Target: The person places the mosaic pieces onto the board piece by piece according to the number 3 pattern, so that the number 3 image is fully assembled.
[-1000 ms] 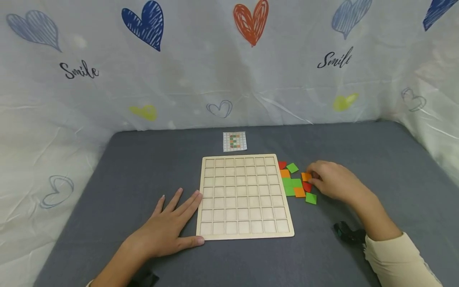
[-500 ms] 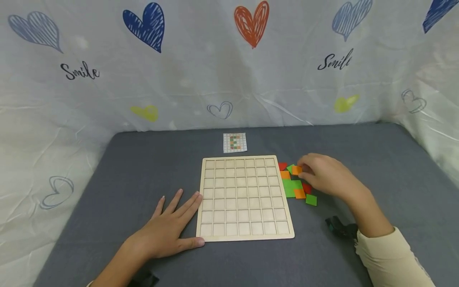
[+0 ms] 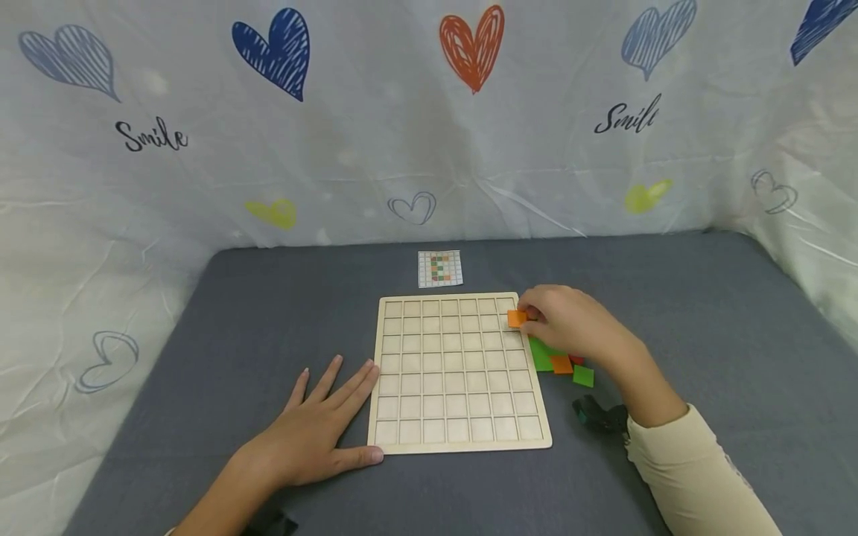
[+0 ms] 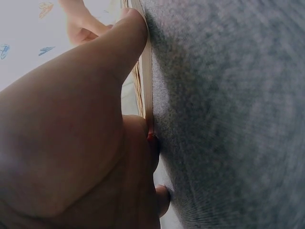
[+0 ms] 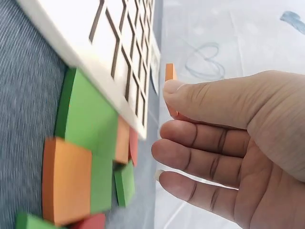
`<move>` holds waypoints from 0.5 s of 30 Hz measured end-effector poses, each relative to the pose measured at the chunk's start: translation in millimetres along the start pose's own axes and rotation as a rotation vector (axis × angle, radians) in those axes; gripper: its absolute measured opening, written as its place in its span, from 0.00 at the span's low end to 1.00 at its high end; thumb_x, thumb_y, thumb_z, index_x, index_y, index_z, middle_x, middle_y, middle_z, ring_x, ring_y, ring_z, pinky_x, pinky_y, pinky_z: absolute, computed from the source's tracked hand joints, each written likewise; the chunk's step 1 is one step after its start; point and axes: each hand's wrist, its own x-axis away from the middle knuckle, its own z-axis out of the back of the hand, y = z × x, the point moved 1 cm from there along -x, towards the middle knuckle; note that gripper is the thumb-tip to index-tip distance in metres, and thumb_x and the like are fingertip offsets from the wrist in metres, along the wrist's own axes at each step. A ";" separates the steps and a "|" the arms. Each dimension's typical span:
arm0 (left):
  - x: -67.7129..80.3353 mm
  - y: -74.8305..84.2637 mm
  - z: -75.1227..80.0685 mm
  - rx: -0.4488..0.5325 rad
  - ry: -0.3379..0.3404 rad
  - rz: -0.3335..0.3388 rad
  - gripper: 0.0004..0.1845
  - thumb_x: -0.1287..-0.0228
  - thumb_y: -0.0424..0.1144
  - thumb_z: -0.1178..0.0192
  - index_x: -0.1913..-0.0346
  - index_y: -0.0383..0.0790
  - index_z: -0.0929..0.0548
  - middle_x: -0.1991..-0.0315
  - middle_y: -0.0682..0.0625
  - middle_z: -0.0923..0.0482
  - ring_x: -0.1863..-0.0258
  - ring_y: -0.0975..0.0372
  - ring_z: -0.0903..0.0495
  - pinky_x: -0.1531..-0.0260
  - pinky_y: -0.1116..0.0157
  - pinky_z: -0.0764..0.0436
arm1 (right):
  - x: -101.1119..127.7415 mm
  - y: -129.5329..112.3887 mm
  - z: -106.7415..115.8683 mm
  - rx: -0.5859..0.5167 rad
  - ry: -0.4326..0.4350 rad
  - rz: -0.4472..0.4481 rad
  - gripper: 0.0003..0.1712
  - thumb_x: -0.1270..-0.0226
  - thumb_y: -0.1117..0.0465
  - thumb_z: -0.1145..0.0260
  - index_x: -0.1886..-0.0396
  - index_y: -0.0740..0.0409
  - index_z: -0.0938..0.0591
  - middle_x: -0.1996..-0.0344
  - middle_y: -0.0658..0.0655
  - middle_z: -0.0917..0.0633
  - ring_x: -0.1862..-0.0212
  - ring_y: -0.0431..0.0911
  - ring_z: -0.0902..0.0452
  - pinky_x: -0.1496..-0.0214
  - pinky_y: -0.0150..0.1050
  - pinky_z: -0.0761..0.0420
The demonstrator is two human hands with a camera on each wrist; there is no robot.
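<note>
My right hand point(image 3: 570, 320) pinches a small orange square tile point(image 3: 516, 318) between thumb and index finger, over the upper right of a wooden grid board point(image 3: 444, 381). In the right wrist view the tile point(image 5: 170, 74) stands on edge above the board, the other fingers loosely bent beneath. Lying flat with spread fingers, my left hand point(image 3: 304, 432) touches the board's left edge with its index finger and thumb. The board's cells hold no tiles. Beside its right edge lie green tiles point(image 5: 90, 107), orange tiles point(image 5: 69, 181) and red ones, partly hidden by the right hand in the head view.
A small printed card point(image 3: 440, 269) with a coloured grid pattern lies behind the board. The grey cloth-covered table point(image 3: 295, 298) backs onto a white curtain point(image 3: 375, 112) with printed hearts. A dark strap point(image 3: 599, 415) hangs at the right wrist.
My right hand has carried the orange tile leftward from the loose tiles to above the board's right edge. The left hand keeps its place at the board.
</note>
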 end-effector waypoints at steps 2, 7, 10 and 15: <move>0.1 0.0 0.2 -0.004 0.001 0.000 0.50 0.50 0.75 0.58 0.29 0.57 0.62 0.30 0.62 0.65 0.32 0.54 0.69 0.42 0.40 0.63 | -3.9 -2.4 -1.8 0.006 -0.001 0.003 0.02 0.43 0.59 0.34 0.72 0.52 0.20 0.80 0.45 0.27 0.76 0.40 0.33 0.72 0.35 0.31; 0.2 0.2 1.8 0.001 0.003 -0.002 0.49 0.49 0.74 0.57 0.29 0.57 0.61 0.30 0.62 0.65 0.32 0.54 0.68 0.42 0.40 0.63 | -11.1 -6.5 -5.1 0.008 -0.008 0.001 0.03 0.43 0.60 0.37 0.69 0.52 0.18 0.79 0.45 0.25 0.74 0.40 0.31 0.71 0.36 0.30; 0.4 0.1 2.3 0.005 0.003 -0.003 0.49 0.49 0.74 0.57 0.29 0.57 0.61 0.30 0.62 0.65 0.32 0.54 0.68 0.42 0.41 0.64 | -14.8 -9.2 -8.0 -0.009 -0.029 0.008 0.02 0.42 0.60 0.38 0.71 0.52 0.19 0.80 0.45 0.25 0.75 0.41 0.32 0.72 0.36 0.31; 1.4 0.0 2.4 0.000 0.003 0.000 0.49 0.49 0.74 0.57 0.29 0.57 0.61 0.30 0.62 0.65 0.32 0.54 0.69 0.42 0.41 0.64 | -21.6 -14.8 -13.4 -0.021 -0.056 0.028 0.02 0.42 0.62 0.38 0.71 0.52 0.19 0.80 0.45 0.26 0.76 0.41 0.33 0.73 0.36 0.32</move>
